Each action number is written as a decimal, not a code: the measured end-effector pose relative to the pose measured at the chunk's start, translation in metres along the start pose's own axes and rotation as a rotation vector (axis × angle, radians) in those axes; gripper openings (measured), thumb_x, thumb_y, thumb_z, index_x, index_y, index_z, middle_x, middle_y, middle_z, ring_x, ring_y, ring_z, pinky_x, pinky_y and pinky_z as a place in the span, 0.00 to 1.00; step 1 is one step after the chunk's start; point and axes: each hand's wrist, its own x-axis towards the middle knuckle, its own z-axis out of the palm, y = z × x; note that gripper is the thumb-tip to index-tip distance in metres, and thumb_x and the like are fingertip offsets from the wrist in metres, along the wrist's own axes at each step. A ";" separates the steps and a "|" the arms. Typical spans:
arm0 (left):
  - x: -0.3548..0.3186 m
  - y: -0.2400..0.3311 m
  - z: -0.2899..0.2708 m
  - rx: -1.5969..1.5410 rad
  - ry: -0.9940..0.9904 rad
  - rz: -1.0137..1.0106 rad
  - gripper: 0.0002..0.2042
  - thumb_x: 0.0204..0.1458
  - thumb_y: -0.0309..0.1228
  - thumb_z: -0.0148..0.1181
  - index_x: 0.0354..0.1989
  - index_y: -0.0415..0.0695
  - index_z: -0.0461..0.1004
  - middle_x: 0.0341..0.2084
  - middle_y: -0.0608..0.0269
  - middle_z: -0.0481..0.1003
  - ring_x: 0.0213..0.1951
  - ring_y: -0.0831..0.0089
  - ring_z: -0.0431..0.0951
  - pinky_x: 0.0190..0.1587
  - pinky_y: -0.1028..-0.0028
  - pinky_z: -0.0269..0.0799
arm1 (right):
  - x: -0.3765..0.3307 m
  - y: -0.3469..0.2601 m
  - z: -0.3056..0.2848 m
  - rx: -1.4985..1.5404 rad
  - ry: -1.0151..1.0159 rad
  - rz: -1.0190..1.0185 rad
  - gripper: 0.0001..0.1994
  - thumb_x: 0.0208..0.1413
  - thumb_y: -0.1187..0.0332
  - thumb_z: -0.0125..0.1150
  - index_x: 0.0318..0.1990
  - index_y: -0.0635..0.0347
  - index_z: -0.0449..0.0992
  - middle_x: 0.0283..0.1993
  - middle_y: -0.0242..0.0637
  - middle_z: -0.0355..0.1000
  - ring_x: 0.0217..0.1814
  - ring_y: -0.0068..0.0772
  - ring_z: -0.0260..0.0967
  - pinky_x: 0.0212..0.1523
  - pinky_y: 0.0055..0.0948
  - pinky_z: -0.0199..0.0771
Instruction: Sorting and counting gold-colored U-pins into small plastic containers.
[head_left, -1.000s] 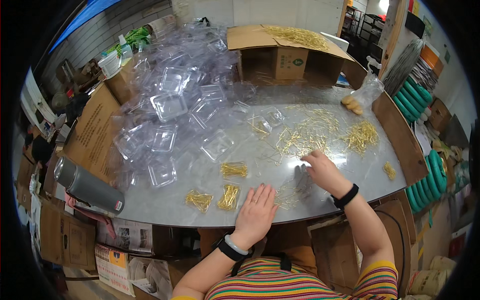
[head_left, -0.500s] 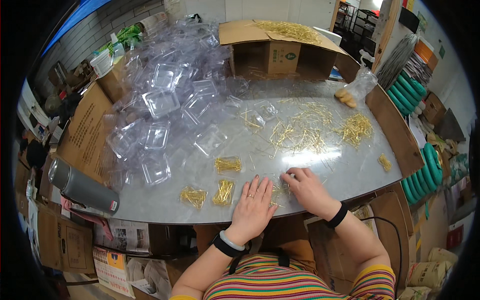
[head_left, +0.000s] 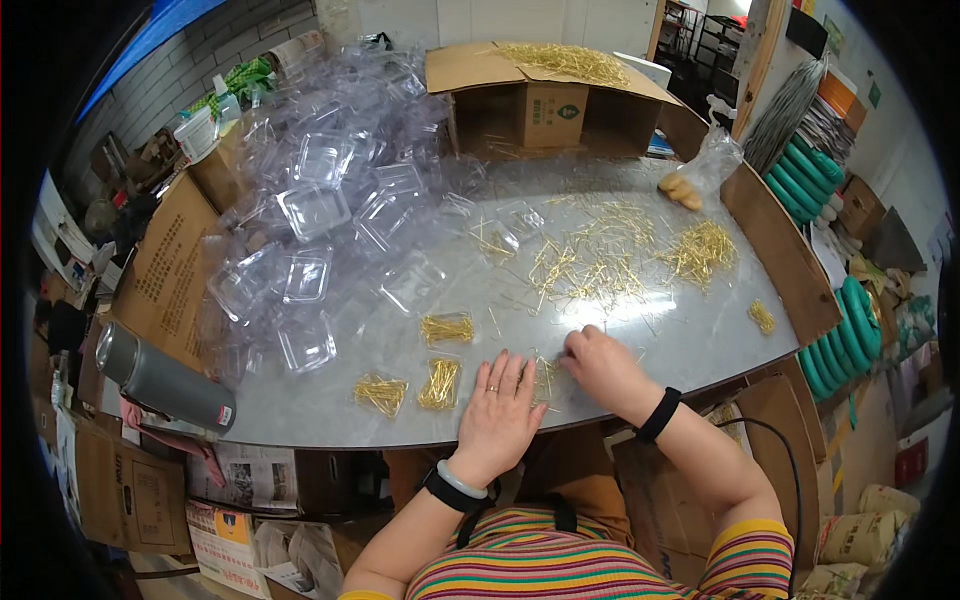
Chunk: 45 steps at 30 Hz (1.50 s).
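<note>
My left hand (head_left: 498, 408) lies flat on the grey tabletop near its front edge, fingers stretched out, holding nothing. Beside its fingertips are a few thin gold wire pieces (head_left: 545, 376), possibly hooks. My right hand (head_left: 605, 372) is just right of them, fingers curled and pinched low over the table; whatever is between the fingertips is hidden. To the left are three neat bundles of gold wire pieces: one at the back (head_left: 446, 327), one nearer (head_left: 439, 384) and one at front left (head_left: 381, 394). They seem to sit in clear plastic.
Clear plastic boxes (head_left: 312, 212) are heaped at the left. Loose gold wire pieces (head_left: 600, 250) spread across the middle, with a denser pile (head_left: 703, 252) and a small bundle (head_left: 762, 317) rightward. A grey bottle (head_left: 170, 380) lies left; a cardboard box (head_left: 480, 75) stands behind.
My right fingers have curled in more, and that hand has turned slightly. The left hand stays flat in place. The whole view has shifted a little.
</note>
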 end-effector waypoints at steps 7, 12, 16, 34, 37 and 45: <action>-0.002 -0.003 -0.002 -0.023 0.023 -0.002 0.29 0.61 0.42 0.57 0.65 0.34 0.63 0.62 0.45 0.63 0.67 0.49 0.60 0.70 0.51 0.53 | -0.018 0.039 -0.015 0.182 0.175 -0.066 0.12 0.58 0.71 0.60 0.48 0.62 0.73 0.43 0.51 0.72 0.47 0.56 0.70 0.47 0.47 0.72; -0.002 -0.004 -0.002 -0.034 0.008 0.036 0.28 0.61 0.41 0.57 0.64 0.35 0.64 0.62 0.48 0.65 0.67 0.48 0.61 0.70 0.51 0.53 | -0.064 0.023 0.001 -0.057 0.324 0.073 0.17 0.58 0.72 0.59 0.55 0.65 0.71 0.54 0.53 0.69 0.54 0.59 0.65 0.58 0.48 0.66; 0.000 -0.003 -0.003 -0.058 0.001 0.082 0.27 0.61 0.40 0.57 0.64 0.36 0.65 0.61 0.50 0.67 0.66 0.49 0.61 0.70 0.51 0.54 | -0.059 -0.028 0.024 0.182 0.288 -0.087 0.21 0.56 0.77 0.58 0.58 0.67 0.68 0.59 0.54 0.68 0.61 0.59 0.64 0.62 0.48 0.65; 0.000 0.000 -0.003 -0.075 0.015 -0.054 0.30 0.58 0.40 0.61 0.63 0.34 0.64 0.58 0.46 0.64 0.65 0.48 0.62 0.70 0.52 0.55 | -0.024 -0.010 0.031 0.250 0.432 -0.060 0.17 0.50 0.84 0.56 0.48 0.64 0.77 0.50 0.48 0.73 0.50 0.55 0.69 0.52 0.45 0.71; 0.001 0.001 -0.002 -0.074 0.007 -0.048 0.30 0.58 0.40 0.61 0.63 0.34 0.63 0.57 0.47 0.64 0.65 0.48 0.62 0.70 0.52 0.55 | -0.025 0.007 0.036 0.132 0.460 -0.055 0.19 0.52 0.82 0.57 0.53 0.63 0.74 0.56 0.47 0.72 0.56 0.54 0.68 0.55 0.45 0.69; -0.001 -0.001 -0.002 -0.106 0.064 0.002 0.29 0.57 0.38 0.62 0.63 0.34 0.64 0.58 0.47 0.66 0.64 0.49 0.63 0.69 0.52 0.57 | -0.036 -0.022 0.027 0.093 0.344 -0.092 0.17 0.54 0.73 0.64 0.52 0.58 0.75 0.55 0.37 0.73 0.55 0.47 0.67 0.56 0.43 0.67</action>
